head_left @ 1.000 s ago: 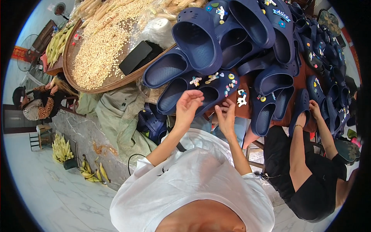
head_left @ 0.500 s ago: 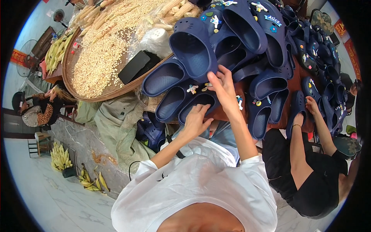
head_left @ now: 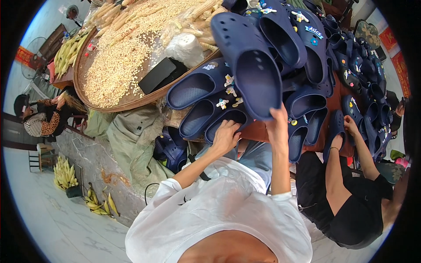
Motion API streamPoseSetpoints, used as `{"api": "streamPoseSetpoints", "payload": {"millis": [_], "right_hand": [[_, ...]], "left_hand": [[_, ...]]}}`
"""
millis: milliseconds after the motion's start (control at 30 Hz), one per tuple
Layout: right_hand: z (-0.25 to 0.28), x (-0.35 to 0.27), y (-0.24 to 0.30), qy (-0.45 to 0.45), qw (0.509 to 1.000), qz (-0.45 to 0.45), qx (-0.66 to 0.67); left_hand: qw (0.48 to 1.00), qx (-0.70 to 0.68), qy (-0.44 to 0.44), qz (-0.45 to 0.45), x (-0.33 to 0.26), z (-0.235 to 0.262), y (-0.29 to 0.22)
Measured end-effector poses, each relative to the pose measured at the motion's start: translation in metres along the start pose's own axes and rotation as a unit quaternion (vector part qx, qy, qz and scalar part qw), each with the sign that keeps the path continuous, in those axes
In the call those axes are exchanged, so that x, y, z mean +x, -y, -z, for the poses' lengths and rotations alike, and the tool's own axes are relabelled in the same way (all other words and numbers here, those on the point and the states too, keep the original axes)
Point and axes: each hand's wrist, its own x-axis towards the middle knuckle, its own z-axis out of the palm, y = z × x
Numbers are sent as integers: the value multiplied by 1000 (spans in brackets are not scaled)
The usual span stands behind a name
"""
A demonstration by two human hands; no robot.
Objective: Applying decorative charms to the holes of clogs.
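Resting over the opening of a navy-blue foam clog, my left hand bends its fingers across the rim; I can't tell whether it grips. My right hand, apart from it, is clamped on the heel of a plain navy-blue clog with round vent holes, held toe-away above the pile. With only the heel held, I judge the toe could twist and knock the loosely stacked clogs behind. A low sweep might catch the small white figure charms just to its left and tug one out. The clogs near the edge could slip off if pushed, since they overlap.

Under them I see a reddish-brown counter, mostly covered. Just left stands a round, shallow woven tray of pale corn kernels, with a black rectangular object near its rim; a bump could scatter kernels. A grey-green sack slumps below. To the right, a co-worker in black handles another clog beside a dense heap of clogs. Farther off are pale marbled floor tiles, a seated person in striped clothing and a standing fan.
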Motion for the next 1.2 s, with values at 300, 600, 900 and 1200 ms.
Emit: {"api": "streamPoseSetpoints", "payload": {"millis": [300, 600, 900, 1200], "right_hand": [[96, -116, -29, -85, 993, -39, 73], [122, -153, -48, -26, 982, -15, 187], [131, -155, -80, -32, 985, -92, 145], [128, -179, -111, -72, 972, -201, 96]], "left_hand": [[898, -372, 96, 216, -12, 40, -10], [752, -612, 91, 228, 4, 122, -62], [905, -396, -157, -6, 111, 120, -60], [975, 26, -221, -23, 168, 88, -52]]}}
